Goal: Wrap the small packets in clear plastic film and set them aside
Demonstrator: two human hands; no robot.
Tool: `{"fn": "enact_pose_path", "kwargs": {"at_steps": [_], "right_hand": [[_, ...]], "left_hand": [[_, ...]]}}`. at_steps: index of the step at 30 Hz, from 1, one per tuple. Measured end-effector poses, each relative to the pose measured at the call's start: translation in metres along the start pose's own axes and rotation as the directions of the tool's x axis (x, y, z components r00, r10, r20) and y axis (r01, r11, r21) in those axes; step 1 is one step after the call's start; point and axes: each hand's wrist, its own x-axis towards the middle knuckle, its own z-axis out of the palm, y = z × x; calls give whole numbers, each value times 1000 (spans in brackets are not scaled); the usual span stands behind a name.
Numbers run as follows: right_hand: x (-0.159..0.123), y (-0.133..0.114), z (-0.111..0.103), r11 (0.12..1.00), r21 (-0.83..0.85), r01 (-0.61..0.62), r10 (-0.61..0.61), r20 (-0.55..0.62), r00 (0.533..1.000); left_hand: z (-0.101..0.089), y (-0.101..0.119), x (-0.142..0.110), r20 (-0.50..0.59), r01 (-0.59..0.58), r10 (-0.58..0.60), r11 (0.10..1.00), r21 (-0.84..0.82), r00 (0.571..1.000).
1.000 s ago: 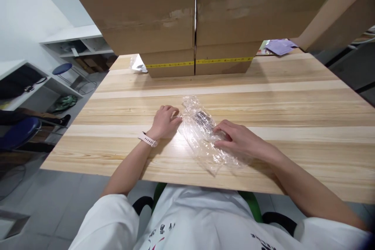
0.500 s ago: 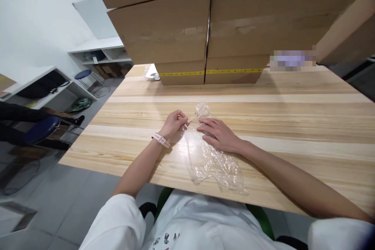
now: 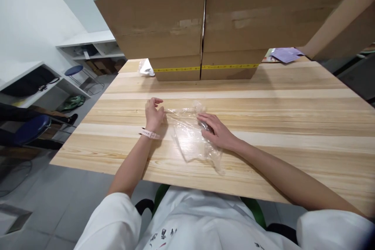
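Note:
A crumpled clear plastic bag (image 3: 187,134) lies on the wooden table, spread between my two hands. My left hand (image 3: 154,114), with a pale band around the wrist, is at the bag's upper left corner. Its thumb and finger pinch the film there, pulling the edge taut toward the left. My right hand (image 3: 218,131) rests over the bag's right side, its fingers curved and the thumb lower down. Bunched film shows between that thumb and the fingers. The fingertips on the film are partly hard to make out.
Stacked cardboard boxes (image 3: 152,27) stand at the back of the table (image 3: 278,101), crossed low down by a yellow measuring tape (image 3: 175,69). A silvery packet (image 3: 146,67) lies left of them, purple packaging (image 3: 285,54) to the right. Blue stools (image 3: 36,129) and shelves are at left.
My left hand has moved left and slightly away from me, drawing the bag's edge out flat. My right hand has stayed on the bag, its fingers closer together. The bag's near end has shifted away from me.

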Motion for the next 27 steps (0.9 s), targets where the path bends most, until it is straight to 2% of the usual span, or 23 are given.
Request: {"fn": "enact_pose_path", "kwargs": {"at_steps": [1,2,4,5,7,9,10,12,14,17,19,21,22,23,24,26,27], "right_hand": [[0,0,0,1000,9,-14,14,-3,1000],[0,0,-1,1000,17,-26,26,-5,1000],[1,-2,-2,998,37,-42,42,-13,999],[2,-3,-3,998,49,-48,50,-23,999],[2,-7,-4,994,88,-68,74,-61,995],[2,-10,-4,982,155,-103,124,-134,983],[1,-10,-4,973,199,-119,157,-187,970],[0,-5,-3,946,290,-143,234,-309,922],[-4,5,-2,912,373,-168,325,-409,853],[-10,23,-6,861,445,-247,459,-468,755],[-15,27,-12,854,422,-304,500,-505,704],[-19,20,-21,889,321,-327,457,-580,674],[-20,13,-25,915,247,-319,403,-608,684],[-21,5,-29,942,164,-292,329,-609,721],[-23,-3,-31,966,79,-245,245,-571,784],[-26,-17,-33,992,-71,-108,73,-384,920],[-28,-21,-33,991,-127,-39,3,-275,961]], "left_hand": [[3,4,-8,-19,-130,131,990,51,991],[8,8,-17,12,-251,251,964,85,968],[19,14,-40,213,-402,384,915,47,899],[24,15,-52,344,-432,406,902,-1,846],[36,13,-73,573,-470,424,879,-75,701],[44,6,-85,693,-520,430,849,-93,578],[47,2,-88,723,-550,431,831,-84,541],[50,-4,-89,757,-602,416,798,-38,504],[52,-8,-87,787,-643,385,766,20,483],[52,-9,-84,816,-688,349,721,81,462],[52,-10,-83,821,-698,339,709,98,459],[52,-10,-84,821,-702,341,705,98,458],[52,-10,-84,819,-703,345,705,96,458],[51,-11,-84,819,-704,348,704,93,457],[51,-11,-83,819,-705,351,704,88,453],[51,-12,-82,823,-708,356,703,76,442],[51,-12,-81,826,-708,358,702,69,436]]}}
